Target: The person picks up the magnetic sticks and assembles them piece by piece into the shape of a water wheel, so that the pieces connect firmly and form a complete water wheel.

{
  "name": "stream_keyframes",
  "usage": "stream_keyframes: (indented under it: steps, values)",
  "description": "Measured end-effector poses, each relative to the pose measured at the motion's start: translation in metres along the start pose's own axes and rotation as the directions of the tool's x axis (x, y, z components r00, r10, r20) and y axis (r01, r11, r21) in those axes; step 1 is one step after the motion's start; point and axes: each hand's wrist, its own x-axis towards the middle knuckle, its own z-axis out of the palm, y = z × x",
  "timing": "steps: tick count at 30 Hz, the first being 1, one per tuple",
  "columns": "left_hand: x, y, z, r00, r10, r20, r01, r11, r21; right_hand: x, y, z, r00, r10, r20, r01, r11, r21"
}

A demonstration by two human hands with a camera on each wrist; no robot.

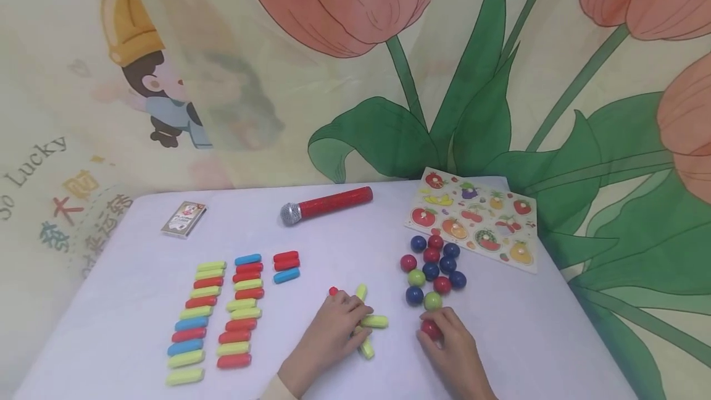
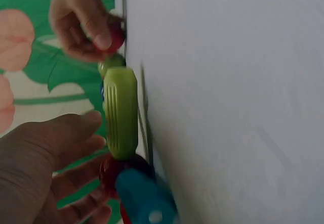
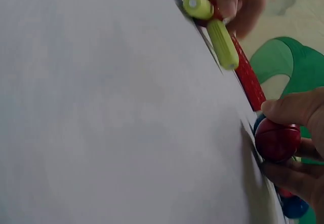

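Note:
My left hand (image 1: 355,320) lies on a small pile of sticks (image 1: 373,321), yellow-green with one red end showing, at the table's front middle. Its thumb and fingers (image 2: 76,133) curl about a yellow-green stick (image 2: 120,113), with a blue stick (image 2: 144,198) and a red piece just below. My right hand (image 1: 432,337) pinches a red ball (image 1: 430,328) between thumb and fingers (image 3: 288,110) on the table. That red ball (image 3: 277,140) sits at the near edge of a cluster of balls (image 1: 433,270).
Three rows of red, blue and yellow-green sticks (image 1: 213,313) lie at the left. A red microphone (image 1: 328,205), a card pack (image 1: 184,219) and a fruit puzzle board (image 1: 472,221) lie at the back. A tulip-print cloth hangs behind the white table (image 1: 555,338).

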Motion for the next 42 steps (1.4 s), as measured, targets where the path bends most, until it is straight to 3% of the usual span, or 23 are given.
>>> stream_keyframes:
  steps: [7, 16, 20, 23, 26, 30, 33, 35, 38, 42]
  values:
    - [0.007, 0.009, 0.005, 1.0, -0.011, 0.023, 0.009, 0.995, 0.102, -0.002, -0.007, 0.016, 0.975, -0.21, -0.07, 0.218, 0.968, 0.124]
    - [-0.002, 0.001, 0.007, 0.999, -0.03, -0.011, 0.031, 0.998, 0.051, 0.004, -0.015, 0.021, 0.982, -0.185, 0.043, 0.169, 0.953, 0.251]
    - [-0.002, 0.001, 0.005, 0.999, -0.051, 0.011, 0.051, 0.998, 0.042, 0.005, -0.018, 0.024, 0.975, -0.198, 0.099, 0.16, 0.938, 0.307]
    - [-0.003, 0.0, 0.004, 0.998, -0.057, 0.006, 0.057, 0.997, 0.05, 0.005, -0.02, 0.027, 0.972, -0.217, 0.091, 0.179, 0.933, 0.311]
    - [-0.004, -0.001, 0.005, 0.998, -0.059, -0.012, 0.059, 0.997, 0.059, 0.005, -0.02, 0.027, 0.972, -0.233, 0.031, 0.216, 0.935, 0.282]
    - [-0.006, -0.004, 0.003, 0.996, -0.088, -0.015, 0.088, 0.995, 0.042, 0.006, -0.015, 0.02, 0.961, -0.227, -0.156, 0.256, 0.946, 0.197]
    - [-0.01, -0.008, -0.003, 0.994, -0.109, -0.027, 0.108, 0.994, -0.015, 0.009, -0.007, 0.012, 0.936, -0.194, -0.293, 0.235, 0.966, 0.111]
    - [-0.014, -0.012, -0.007, 0.993, -0.112, -0.032, 0.11, 0.992, -0.06, 0.011, -0.002, 0.006, 0.932, -0.156, -0.328, 0.188, 0.98, 0.068]
    - [-0.019, -0.019, -0.015, 0.992, -0.125, 0.001, 0.124, 0.987, -0.102, 0.012, 0.004, 0.0, 0.956, -0.078, -0.282, 0.098, 0.994, 0.057]
    - [-0.021, -0.025, -0.021, 0.987, -0.148, 0.07, 0.154, 0.983, -0.096, 0.012, 0.008, -0.001, 0.989, 0.002, -0.149, 0.012, 0.996, 0.091]
